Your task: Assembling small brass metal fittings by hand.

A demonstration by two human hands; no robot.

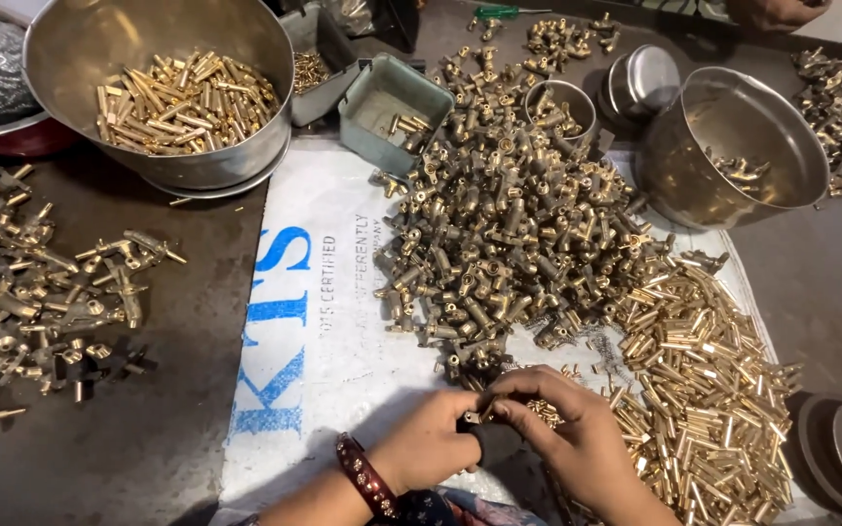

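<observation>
**Small brass fitting pinched between both hands**

At six o'clock on the counter (148, 429), the left hand (431, 443) and right hand (562, 433) both grip one brass fitting (473, 417), held close for control. Brass tubes (713, 390) at four o'clock and the fittings heap (509, 224) at twelve lie within reach.

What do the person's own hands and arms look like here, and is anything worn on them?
Both hands are bare, no gloves. The left hand has a dark red bangle studded with small pale stones at the wrist. The right hand shows no ring or band. No sleeves cover the forearms in view; patterned dark cloth shows at the bottom edge.
</observation>
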